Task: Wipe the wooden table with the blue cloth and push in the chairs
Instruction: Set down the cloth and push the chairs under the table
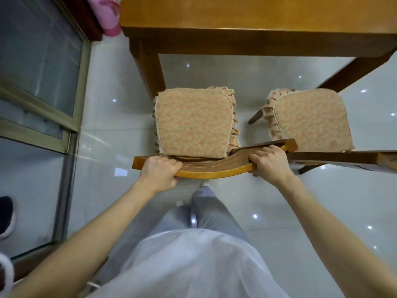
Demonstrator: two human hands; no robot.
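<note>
A wooden chair with a curved top rail (214, 171) and a peach patterned seat cushion (193, 121) stands in front of me, its seat just short of the wooden table (247, 14). My left hand (160, 172) grips the left end of the rail. My right hand (268, 162) grips the right end. A second chair with the same cushion (311, 119) stands to the right, its back rail (335, 158) beside my right hand. The blue cloth is not in view.
The table's left leg (150, 67) stands just left of the chair's seat. A glass sliding door with a metal frame (64, 104) runs along the left. A pink object (107, 14) lies at the top left, a dark shoe (6, 214) at the left edge. The floor is glossy white tile.
</note>
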